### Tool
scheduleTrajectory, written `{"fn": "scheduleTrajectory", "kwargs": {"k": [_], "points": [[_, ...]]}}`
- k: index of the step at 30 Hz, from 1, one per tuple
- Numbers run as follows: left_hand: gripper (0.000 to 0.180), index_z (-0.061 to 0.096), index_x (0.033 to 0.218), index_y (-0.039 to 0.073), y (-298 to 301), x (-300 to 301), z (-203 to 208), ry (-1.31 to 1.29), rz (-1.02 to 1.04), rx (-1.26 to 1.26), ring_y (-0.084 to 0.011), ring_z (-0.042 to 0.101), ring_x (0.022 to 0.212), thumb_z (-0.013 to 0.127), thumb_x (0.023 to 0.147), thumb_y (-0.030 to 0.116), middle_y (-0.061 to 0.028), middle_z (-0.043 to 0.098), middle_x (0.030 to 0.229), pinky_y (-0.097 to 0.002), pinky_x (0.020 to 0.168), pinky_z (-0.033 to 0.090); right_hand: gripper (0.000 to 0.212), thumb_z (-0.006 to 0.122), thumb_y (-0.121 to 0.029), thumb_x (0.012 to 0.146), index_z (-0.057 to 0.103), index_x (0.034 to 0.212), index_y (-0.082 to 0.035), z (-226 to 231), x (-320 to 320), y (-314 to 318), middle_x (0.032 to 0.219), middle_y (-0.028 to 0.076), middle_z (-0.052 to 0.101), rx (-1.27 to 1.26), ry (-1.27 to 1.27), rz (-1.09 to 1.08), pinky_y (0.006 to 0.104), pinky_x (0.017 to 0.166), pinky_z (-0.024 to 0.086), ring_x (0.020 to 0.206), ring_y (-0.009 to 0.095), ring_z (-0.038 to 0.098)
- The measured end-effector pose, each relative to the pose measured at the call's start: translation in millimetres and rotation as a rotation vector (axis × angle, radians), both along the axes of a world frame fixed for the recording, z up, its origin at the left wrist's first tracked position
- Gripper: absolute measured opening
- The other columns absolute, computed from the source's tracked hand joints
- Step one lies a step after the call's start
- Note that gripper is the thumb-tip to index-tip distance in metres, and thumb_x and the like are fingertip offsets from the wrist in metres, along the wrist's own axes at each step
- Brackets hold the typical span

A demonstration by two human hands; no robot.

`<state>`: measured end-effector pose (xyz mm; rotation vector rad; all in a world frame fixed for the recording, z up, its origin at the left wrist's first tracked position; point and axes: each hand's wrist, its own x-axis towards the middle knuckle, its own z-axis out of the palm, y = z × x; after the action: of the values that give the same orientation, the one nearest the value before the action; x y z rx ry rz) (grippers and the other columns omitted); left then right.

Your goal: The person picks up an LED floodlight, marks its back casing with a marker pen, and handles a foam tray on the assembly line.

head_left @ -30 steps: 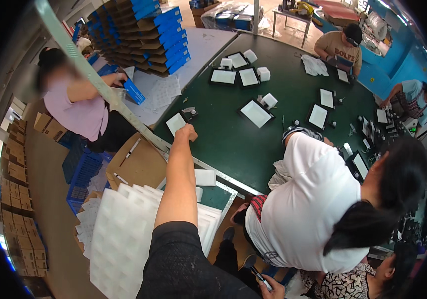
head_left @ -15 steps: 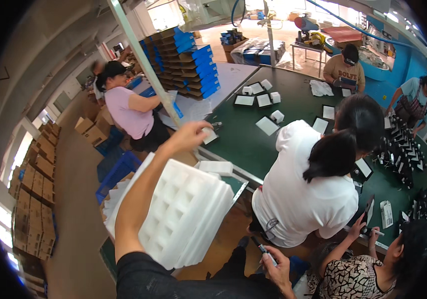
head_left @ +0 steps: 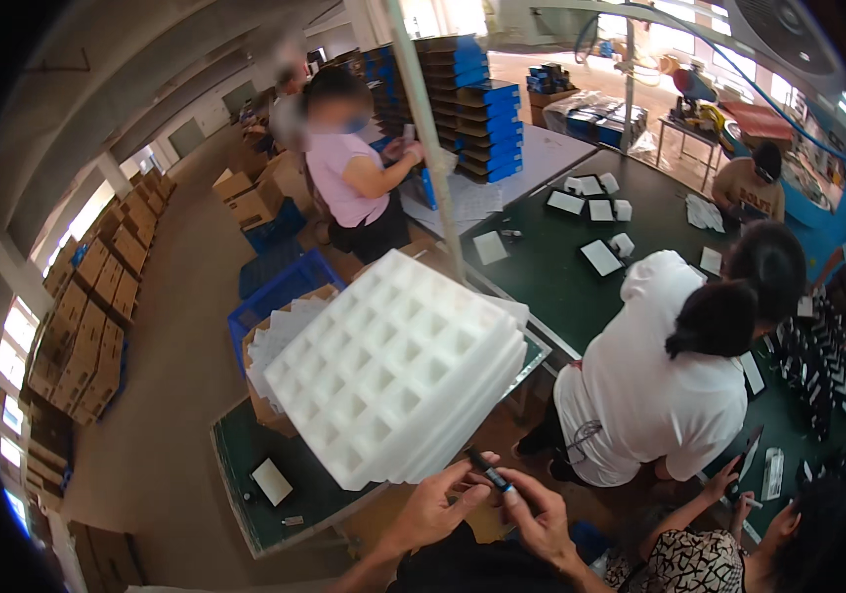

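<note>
Close in front of my body, my left hand [head_left: 440,509] and my right hand [head_left: 539,519] meet at a dark marker pen [head_left: 491,472] with a pale and blue band. My right fingers pinch its lower part. The fingers of my left hand close around its black upper end, partly hiding it. Just beyond my hands stands a tilted stack of white foam trays [head_left: 393,366], with rows of square pockets in the top one. Neither hand touches the foam.
A blue crate [head_left: 280,296] and an open carton sit behind the foam. The green bench [head_left: 334,509] at lower left holds a white-faced panel [head_left: 272,482]. A person in white [head_left: 655,385] works close on the right, at a long green table [head_left: 561,272] with several panels.
My left hand has come back from the far table edge to the pen in my right hand. The view has swung left, so the scene sits farther right.
</note>
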<state>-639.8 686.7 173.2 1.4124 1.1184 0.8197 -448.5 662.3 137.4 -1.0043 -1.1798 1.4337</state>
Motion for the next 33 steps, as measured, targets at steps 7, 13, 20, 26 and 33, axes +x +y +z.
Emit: {"fn": "scheduleTrajectory", "kwargs": {"k": [7,13,20,26,33], "points": [[0.031,0.065,0.101,-0.009,15.2,-65.0,1.5,-0.295,0.383,0.136,-0.0150,0.066,0.085,0.046,0.104,0.014,-0.0182,0.071,0.106,-0.0271,0.076,0.053,0.042,0.065,-0.006,0.093,0.058,0.134,-0.001,16.5,-80.2,41.6,0.086,0.013,0.071,0.292,-0.247,0.222,0.0289,0.070,0.054,0.072,0.020,0.069],[0.042,0.051,0.075,0.000,60.4,-158.2,-26.7,-0.363,0.628,0.014,-0.0167,0.048,0.042,0.041,0.104,0.029,-0.0148,0.056,0.056,-0.0268,0.042,0.037,0.040,0.053,-0.012,0.101,0.051,0.138,0.004,13.2,-83.1,146.4,0.077,0.007,0.065,0.217,-0.189,-0.272,0.0233,0.059,0.048,0.061,0.010,0.059],[0.038,0.054,0.074,-0.002,101.4,-176.7,-34.0,-0.428,0.629,-0.024,-0.0148,0.045,0.041,0.048,0.101,0.024,-0.0099,0.050,0.053,-0.0274,0.043,0.035,0.046,0.053,-0.017,0.100,0.049,0.141,0.004,-65.1,1.7,422.8,0.067,0.005,0.061,0.098,-0.081,-0.507,0.0237,0.044,0.036,0.048,0.008,0.048],[0.027,0.055,0.098,-0.001,85.0,-196.6,-125.2,-0.146,0.935,0.189,-0.0162,0.041,0.045,0.054,0.099,0.026,-0.0098,0.051,0.068,-0.0291,0.040,0.034,0.058,0.051,-0.012,0.088,0.049,0.145,-0.001,-249.5,22.6,641.3,0.089,0.017,0.072,-0.177,-0.656,-0.214,0.0364,0.064,0.055,0.069,0.025,0.069],[0.019,0.053,0.076,0.006,85.9,-176.8,-47.3,-0.383,1.308,0.116,-0.0127,0.030,0.044,0.058,0.094,0.012,-0.0026,0.042,0.058,-0.0287,0.041,0.029,0.055,0.050,-0.013,0.086,0.052,0.141,-0.005,-326.6,-32.2,785.2,0.132,0.028,0.059,-0.062,-1.099,-0.152,0.0469,0.108,0.043,0.125,0.043,0.055]]}}
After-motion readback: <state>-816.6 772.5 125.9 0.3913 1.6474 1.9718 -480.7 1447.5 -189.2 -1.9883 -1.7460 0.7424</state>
